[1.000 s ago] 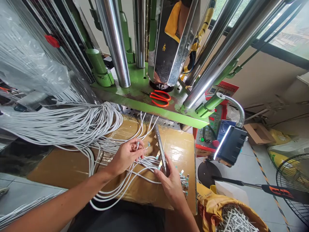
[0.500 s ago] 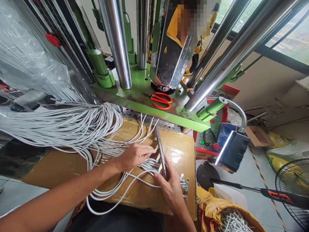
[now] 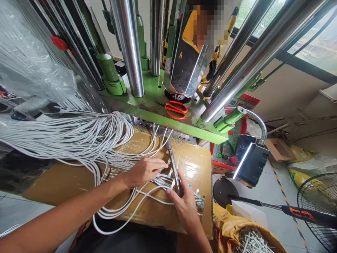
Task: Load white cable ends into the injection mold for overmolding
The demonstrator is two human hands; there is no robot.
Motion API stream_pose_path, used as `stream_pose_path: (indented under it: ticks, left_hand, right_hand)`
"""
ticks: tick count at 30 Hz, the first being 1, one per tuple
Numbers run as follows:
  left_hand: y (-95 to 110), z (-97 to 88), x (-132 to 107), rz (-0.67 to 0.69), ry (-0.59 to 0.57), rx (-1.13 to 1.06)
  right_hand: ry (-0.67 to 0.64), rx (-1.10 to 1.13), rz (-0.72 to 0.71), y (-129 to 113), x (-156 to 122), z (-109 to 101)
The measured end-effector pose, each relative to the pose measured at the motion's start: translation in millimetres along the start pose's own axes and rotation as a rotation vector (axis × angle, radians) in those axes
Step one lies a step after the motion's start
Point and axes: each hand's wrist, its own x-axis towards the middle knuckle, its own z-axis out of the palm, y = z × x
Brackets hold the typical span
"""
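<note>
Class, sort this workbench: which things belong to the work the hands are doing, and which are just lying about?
In hand:
white cables, ends touched by the left hand
metal bar, near end gripped by the right hand
cardboard worktop under them

Lying about:
red scissors on the green plate
gooseneck lamp
fan
yellow sack of white pieces

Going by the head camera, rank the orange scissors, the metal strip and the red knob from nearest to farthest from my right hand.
1. metal strip: its near end is pinched by the right hand.
2. scissors: farther back, on the green plate.
3. red knob: far upper left.
</note>
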Motion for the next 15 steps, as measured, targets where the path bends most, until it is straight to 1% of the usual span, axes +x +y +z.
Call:
stream_pose_path:
  ticks: [6,10,13,15]
  left_hand:
    - [-3.2,3.8,-5.9,0.016,0.015,0.018]
    - [-4.1,7.0,-3.3,0.016,0.034,0.063]
    - [-6.8,1.1,-0.7,0.021,0.05,0.108]
    - [-5.6,-3.7,-5.8,0.045,0.062,0.109]
  right_hand:
    - [0.004,0.027,0.02,-2.5,-4.0,-0.2]
    - [-0.027,-0.014,-0.027,2.6,-2.1,-2.3]
    - [-0.01,-0.077,-0.06,1.3,7.7,-3.2]
    - [0.03,-0.08,-0.087,-6.8,6.5,-0.8]
